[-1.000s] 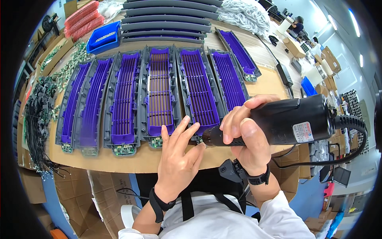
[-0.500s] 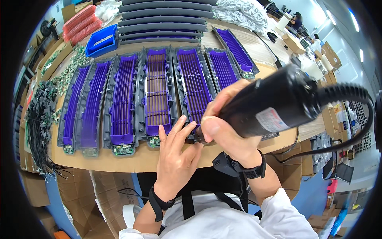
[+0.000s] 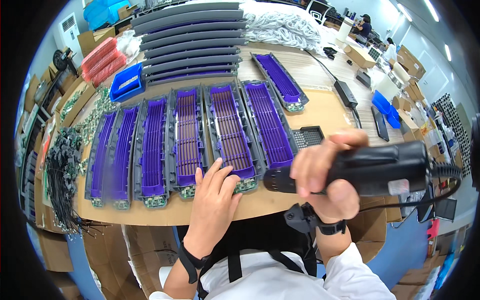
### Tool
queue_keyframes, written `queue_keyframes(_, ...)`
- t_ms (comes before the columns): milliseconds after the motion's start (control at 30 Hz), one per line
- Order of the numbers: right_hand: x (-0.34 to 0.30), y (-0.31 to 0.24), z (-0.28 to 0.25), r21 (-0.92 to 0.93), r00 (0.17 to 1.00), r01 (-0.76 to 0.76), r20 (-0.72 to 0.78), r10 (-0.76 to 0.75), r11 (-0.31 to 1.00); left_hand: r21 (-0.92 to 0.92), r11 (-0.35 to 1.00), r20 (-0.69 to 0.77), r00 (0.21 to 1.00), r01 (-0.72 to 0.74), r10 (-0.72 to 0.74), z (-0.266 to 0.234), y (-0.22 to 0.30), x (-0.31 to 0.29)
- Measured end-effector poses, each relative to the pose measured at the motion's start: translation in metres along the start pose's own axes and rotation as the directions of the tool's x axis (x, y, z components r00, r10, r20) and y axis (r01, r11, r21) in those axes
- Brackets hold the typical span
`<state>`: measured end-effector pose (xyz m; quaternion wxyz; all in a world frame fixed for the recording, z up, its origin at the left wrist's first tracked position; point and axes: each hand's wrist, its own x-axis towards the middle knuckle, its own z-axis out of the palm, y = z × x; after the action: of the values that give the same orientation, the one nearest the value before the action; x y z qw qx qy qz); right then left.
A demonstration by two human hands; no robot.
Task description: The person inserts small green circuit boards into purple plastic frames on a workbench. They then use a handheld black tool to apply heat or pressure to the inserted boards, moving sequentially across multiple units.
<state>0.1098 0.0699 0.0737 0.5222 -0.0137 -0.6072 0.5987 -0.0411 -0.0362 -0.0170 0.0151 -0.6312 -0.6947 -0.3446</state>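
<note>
A black corded electric screwdriver (image 3: 385, 161) is wrapped in the fingers of my right hand (image 3: 327, 182). It lies nearly level, its nose pointing left by the near end of a purple-lined panel (image 3: 270, 125). My left hand (image 3: 212, 202) has its fingers spread over the near ends of two more grey-and-purple slatted panels, one on the left (image 3: 188, 135) and one on the right (image 3: 231, 132). Green circuit boards (image 3: 246, 185) show at their near ends, partly covered by the left fingers. The screwdriver's bit cannot be made out.
Further slatted panels (image 3: 154, 145) stand in the row to the left; another (image 3: 280, 80) lies behind. Grey panels (image 3: 190, 37) are stacked at the back beside white cables (image 3: 285, 27). A blue bin (image 3: 126, 82), black wires (image 3: 65, 175) and a perforated black tray (image 3: 309, 136) are nearby.
My right hand has moved right with the screwdriver, away from my left hand, and the tool has turned more level. The view has shifted, showing more of the table's far side.
</note>
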Motion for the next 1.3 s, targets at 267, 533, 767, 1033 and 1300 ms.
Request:
queue_keyframes(267, -0.026, -0.044, -0.068, -0.063, 0.933, 0.295, -0.197, -0.302, 0.953, -0.130, 0.980, 0.053, 0.986, -0.150, 0.158, -0.039, 0.016, 0.010)
queue_keyframes(533, -0.037, -0.055, -0.100, -0.119, 0.879, 0.330, -0.323, -0.351, 0.936, -0.169, 0.963, 0.079, 0.971, -0.209, 0.224, -0.021, 0.042, 0.048)
queue_keyframes(767, -0.048, -0.057, -0.126, -0.119, 0.856, 0.319, -0.391, -0.340, 0.940, -0.157, 0.963, 0.145, 0.959, -0.220, 0.243, 0.012, 0.040, 0.062)
queue_keyframes(1033, -0.049, -0.061, -0.142, -0.244, 0.762, 0.361, -0.479, -0.435, 0.900, -0.149, 0.984, 0.070, 0.994, 0.095, -0.086, -0.001, 0.045, 0.104)
queue_keyframes(1300, -0.055, -0.065, -0.164, -0.308, 0.686, 0.373, -0.543, -0.484, 0.875, -0.489, 0.482, 0.591, 0.683, 0.727, -0.430, 0.043, 0.020, 0.153)
